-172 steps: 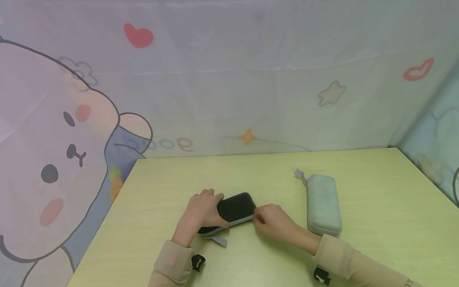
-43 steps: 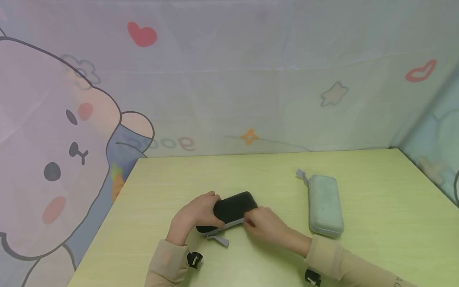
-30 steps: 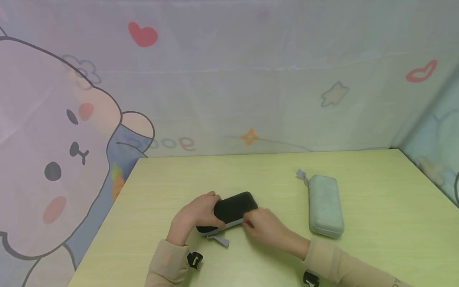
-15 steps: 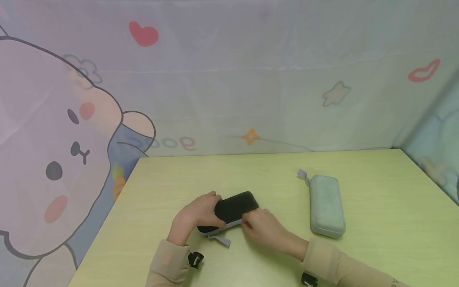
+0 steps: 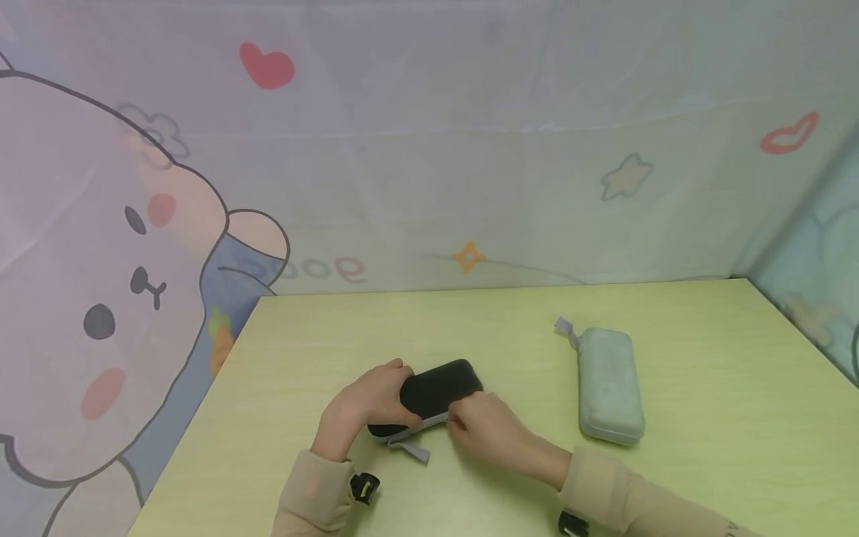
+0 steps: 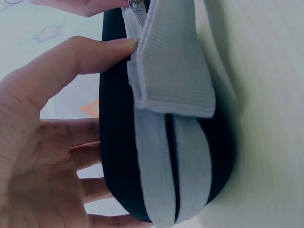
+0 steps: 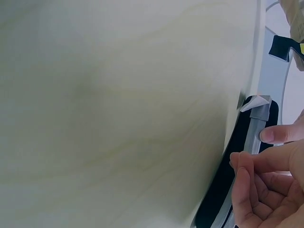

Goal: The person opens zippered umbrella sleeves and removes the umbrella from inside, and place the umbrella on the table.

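Note:
A black zip case with a grey zip lies on the table in the head view. My left hand grips its left part, the thumb along the front edge. In the left wrist view, that thumb touches the zip tape near a metal slider. My right hand is at the front edge, right of the left thumb. In the right wrist view, its thumb and finger pinch at the zip line; the zip pull between them is hidden. A grey fabric tab hangs from the case's left end.
A pale green zip case with a grey tab lies to the right on the yellow-green table. A printed cloth hangs behind the table. Black wrist cameras are strapped at both cuffs.
My right hand has slid leftward along the black case's front edge, from its right end towards my left thumb. My left hand keeps its grip. The green case has not moved.

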A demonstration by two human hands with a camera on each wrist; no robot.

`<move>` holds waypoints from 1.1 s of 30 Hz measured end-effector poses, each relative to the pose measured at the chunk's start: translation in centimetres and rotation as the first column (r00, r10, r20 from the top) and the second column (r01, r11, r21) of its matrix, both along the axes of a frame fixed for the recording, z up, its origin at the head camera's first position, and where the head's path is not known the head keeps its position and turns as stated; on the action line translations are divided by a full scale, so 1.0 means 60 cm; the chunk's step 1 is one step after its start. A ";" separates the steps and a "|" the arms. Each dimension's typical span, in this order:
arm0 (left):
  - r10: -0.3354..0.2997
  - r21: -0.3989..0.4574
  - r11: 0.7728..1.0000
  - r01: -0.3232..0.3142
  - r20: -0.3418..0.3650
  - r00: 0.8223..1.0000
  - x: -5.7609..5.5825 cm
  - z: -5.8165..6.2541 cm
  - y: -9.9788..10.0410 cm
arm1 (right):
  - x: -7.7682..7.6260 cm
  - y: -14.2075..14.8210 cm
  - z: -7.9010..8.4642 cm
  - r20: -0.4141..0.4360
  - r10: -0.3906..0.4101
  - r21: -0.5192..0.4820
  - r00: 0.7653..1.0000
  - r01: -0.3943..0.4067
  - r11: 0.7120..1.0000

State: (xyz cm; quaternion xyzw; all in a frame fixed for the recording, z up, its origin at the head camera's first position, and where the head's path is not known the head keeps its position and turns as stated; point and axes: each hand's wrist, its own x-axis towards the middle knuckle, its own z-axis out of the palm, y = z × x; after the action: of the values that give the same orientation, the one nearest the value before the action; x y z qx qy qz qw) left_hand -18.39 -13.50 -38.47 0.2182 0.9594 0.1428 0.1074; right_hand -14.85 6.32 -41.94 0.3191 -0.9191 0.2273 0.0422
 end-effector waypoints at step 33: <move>0.009 0.005 1.000 -0.009 0.023 1.000 0.002 0.001 0.001 | 0.005 -0.020 0.004 -0.016 0.056 0.015 0.998 -0.056 0.998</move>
State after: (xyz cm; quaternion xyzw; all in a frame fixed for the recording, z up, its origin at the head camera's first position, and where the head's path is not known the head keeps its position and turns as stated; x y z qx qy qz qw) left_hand -18.30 -13.46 -38.40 0.2125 0.9587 0.1484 0.1172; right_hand -14.55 5.13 -41.69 0.3471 -0.9109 0.2192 0.0412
